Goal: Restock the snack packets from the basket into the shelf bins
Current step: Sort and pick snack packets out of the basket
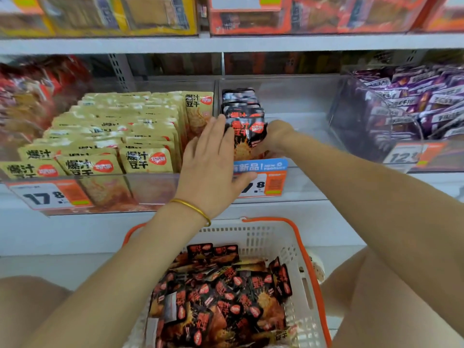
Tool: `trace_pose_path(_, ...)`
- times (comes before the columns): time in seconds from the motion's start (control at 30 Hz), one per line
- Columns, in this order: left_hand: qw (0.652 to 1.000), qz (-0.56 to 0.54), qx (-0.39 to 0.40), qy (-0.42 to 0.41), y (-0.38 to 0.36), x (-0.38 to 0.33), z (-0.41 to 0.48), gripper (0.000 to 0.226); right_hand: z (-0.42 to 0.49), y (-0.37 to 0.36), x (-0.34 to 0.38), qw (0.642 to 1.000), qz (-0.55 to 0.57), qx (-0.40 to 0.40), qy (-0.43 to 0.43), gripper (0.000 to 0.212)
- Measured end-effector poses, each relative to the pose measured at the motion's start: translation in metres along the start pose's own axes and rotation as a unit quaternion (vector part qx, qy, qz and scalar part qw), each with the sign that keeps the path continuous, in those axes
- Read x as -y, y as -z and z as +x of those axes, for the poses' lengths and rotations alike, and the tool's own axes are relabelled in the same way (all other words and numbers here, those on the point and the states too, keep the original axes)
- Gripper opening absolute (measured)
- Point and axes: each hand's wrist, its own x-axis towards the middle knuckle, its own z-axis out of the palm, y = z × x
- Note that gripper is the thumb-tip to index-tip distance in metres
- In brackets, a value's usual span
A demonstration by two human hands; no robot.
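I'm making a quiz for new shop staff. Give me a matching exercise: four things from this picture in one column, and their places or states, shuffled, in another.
1 yellow packets
2 purple packets
3 basket
4 right hand

A below the shelf
B right bin
C grips a black packet in the middle bin
D left bin

Pairs: 1-D, 2-B, 3-A, 4-C

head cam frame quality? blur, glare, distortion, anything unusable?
Head view: even store lighting, no hard shadows. Top-shelf boxes and red packets at the left edge are smeared. The shelf edge bows slightly from the wide-angle lens. There is hazy reflection on the clear bin front. Left hand, right hand and black packets read sharp enough.
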Motion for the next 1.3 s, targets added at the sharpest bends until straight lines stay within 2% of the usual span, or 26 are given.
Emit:
trace_pose_path(0.2,0.999,0.005,-0.032,-0.021,-0.01,0.007,-0.002,0.087,0.013,-0.014,0.003,0.998,0.008,-0.068,-0.015,0.039)
trace_pose_path(0.37,0.999,0.002,-0.031,-0.023,-0.011,0.007,-0.002,0.086,0.014,-0.012,0.002,0.997,0.051,-0.03,-0.045,0.028)
trace_pose_path(0.6,0.998,0.01,-0.056,-0.035,-0.011,0.008,-0.002,0.082,-0.005,0.003,0.006,0.993,0.093,-0.045,-0.052,0.032)
trace_pose_path(0.67,0.996,-0.006,-0.078,-0.047,-0.008,0.006,-0.006,0.078,-0.02,0.015,0.012,0.991,0.096,-0.087,-0.019,0.039)
trace_pose_path(0.73,0.99,-0.046,-0.116,-0.069,-0.005,0.003,-0.017,0.066,-0.047,0.028,0.012,0.981,0.123,-0.144,0.051,0.043)
trace_pose_path(0.83,0.975,-0.108,-0.162,-0.106,-0.009,-0.004,-0.049,0.049,-0.124,0.035,-0.001,0.952,0.187,-0.187,0.156,0.038)
trace_pose_path(0.87,0.973,-0.123,-0.159,-0.113,-0.015,-0.006,-0.063,0.045,-0.149,0.03,-0.01,0.949,0.213,-0.163,0.167,0.035)
trace_pose_path(0.93,0.975,-0.131,-0.126,-0.125,-0.035,-0.004,-0.09,0.039,-0.176,0.008,-0.035,0.962,0.226,-0.062,0.14,0.029)
trace_pose_path(1.0,0.982,-0.116,-0.068,-0.132,-0.063,0.003,-0.111,0.037,-0.174,-0.025,-0.061,0.983,0.164,0.06,0.063,0.021)
trace_pose_path(1.07,0.988,-0.093,-0.004,-0.124,-0.089,0.013,-0.122,0.037,-0.145,-0.063,-0.09,0.985,0.088,0.147,-0.011,0.013)
trace_pose_path(1.17,0.989,-0.079,0.093,-0.08,-0.114,0.029,-0.127,0.041,-0.087,-0.117,-0.14,0.98,-0.07,0.178,-0.062,0.001)
trace_pose_path(1.23,0.985,-0.078,0.145,-0.056,-0.124,0.036,-0.127,0.044,-0.067,-0.146,-0.172,0.969,-0.173,0.168,-0.055,0.012)
trace_pose_path(1.3,0.98,-0.085,0.173,-0.043,-0.132,0.041,-0.128,0.042,-0.063,-0.166,-0.2,0.946,-0.254,0.193,-0.059,0.012)
